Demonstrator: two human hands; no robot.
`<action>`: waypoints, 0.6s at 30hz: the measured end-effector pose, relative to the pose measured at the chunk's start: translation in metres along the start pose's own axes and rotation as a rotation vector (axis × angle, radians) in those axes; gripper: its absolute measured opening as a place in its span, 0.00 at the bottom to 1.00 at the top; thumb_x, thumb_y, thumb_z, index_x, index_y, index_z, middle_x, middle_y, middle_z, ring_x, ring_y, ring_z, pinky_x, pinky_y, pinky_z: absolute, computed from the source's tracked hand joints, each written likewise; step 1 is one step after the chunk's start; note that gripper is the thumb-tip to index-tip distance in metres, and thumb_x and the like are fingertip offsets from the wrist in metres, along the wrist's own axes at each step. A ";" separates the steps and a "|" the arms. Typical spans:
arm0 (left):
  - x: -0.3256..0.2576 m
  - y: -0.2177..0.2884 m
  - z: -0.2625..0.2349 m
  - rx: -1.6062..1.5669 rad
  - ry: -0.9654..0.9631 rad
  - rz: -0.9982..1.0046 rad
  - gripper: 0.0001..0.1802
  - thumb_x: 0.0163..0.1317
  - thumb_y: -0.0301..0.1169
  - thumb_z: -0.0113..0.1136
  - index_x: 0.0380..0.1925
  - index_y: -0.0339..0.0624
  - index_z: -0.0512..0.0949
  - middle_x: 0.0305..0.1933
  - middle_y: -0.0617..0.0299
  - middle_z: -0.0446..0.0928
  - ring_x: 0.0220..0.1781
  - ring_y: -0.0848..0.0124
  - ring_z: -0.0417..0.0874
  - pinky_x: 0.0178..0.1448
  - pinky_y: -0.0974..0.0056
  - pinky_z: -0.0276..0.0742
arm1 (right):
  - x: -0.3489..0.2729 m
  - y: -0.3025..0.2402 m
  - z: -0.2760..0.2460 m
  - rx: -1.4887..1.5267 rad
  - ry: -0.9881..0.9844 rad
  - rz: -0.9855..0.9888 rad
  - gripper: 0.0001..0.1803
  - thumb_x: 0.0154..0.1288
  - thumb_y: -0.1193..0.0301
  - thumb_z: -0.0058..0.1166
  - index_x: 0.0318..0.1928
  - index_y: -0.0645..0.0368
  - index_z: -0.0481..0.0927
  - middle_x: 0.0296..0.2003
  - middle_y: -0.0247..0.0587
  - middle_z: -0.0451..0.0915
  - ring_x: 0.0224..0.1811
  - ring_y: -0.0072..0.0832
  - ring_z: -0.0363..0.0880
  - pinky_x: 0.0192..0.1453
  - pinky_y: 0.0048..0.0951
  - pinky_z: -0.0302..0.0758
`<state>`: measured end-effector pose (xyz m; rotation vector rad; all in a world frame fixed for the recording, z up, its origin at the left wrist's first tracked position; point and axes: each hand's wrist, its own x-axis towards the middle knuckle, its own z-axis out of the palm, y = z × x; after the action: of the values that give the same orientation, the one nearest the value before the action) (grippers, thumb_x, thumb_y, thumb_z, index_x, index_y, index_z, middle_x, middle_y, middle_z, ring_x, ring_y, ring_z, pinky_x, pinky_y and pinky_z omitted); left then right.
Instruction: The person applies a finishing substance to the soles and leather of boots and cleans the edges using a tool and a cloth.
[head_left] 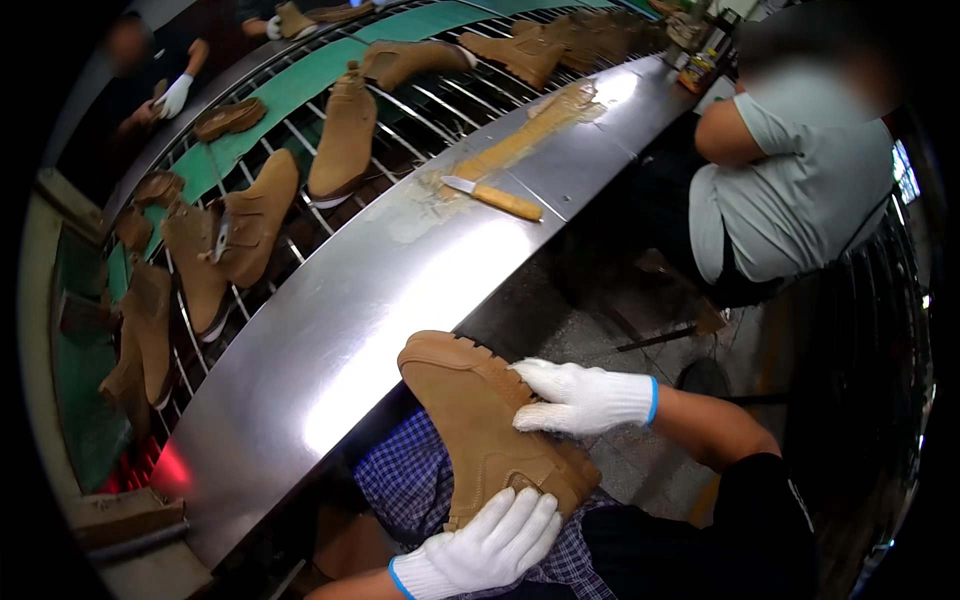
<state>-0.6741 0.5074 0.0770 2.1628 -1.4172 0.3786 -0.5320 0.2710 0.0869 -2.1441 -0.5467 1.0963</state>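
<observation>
A tan boot (470, 410) lies on its side across my lap, its toe and lugged sole towards the metal counter. My right hand (590, 398), in a white knit glove with a blue cuff, grips the sole edge with thumb and fingers apart around it. Gloved the same way, my left hand (490, 545) holds the boot near its ankle and shaft, fingers laid over the upper. Part of the shaft is hidden under that hand. Beneath the boot is a blue checked cloth (405, 475).
On the metal counter (370, 310) lies a knife with a wooden handle (505, 202), beside a smeared yellowish strip (530, 140). Beyond, a rack of metal bars carries several tan boots (345, 140). A person in a pale shirt (790, 190) sits at right; others stand across the rack.
</observation>
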 end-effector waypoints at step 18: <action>-0.190 -0.085 -0.106 -0.129 0.617 -1.803 0.37 0.73 0.63 0.63 0.45 0.31 0.83 0.38 0.43 0.89 0.44 0.56 0.93 0.51 0.53 0.85 | 0.193 0.070 -0.130 -1.049 0.848 0.140 0.30 0.71 0.69 0.60 0.72 0.50 0.73 0.60 0.56 0.78 0.56 0.59 0.82 0.62 0.54 0.82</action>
<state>-0.6696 0.7390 0.0466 2.0202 0.9293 0.1520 -0.3115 0.2937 -0.0131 -3.2470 -0.6112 -0.2498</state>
